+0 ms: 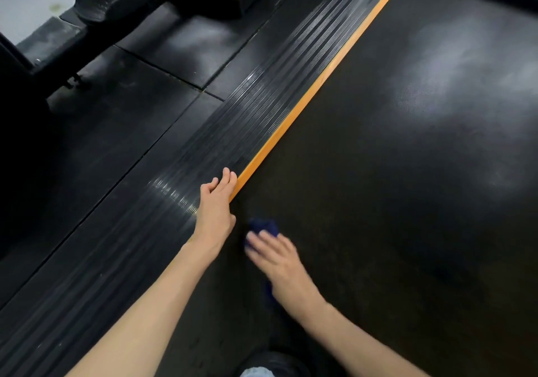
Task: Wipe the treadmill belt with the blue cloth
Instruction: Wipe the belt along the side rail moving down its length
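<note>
Right hand point(276, 256), seemingly flat, presses the cloth point(263, 226) on the belt point(378, 173) beside the orange strip point(305, 100); the straight-fingered left hand point(217, 205) touches that strip.

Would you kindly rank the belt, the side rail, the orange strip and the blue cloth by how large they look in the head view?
1. belt
2. side rail
3. orange strip
4. blue cloth, though the right hand covers much of it, so its full size is unsure.
</note>
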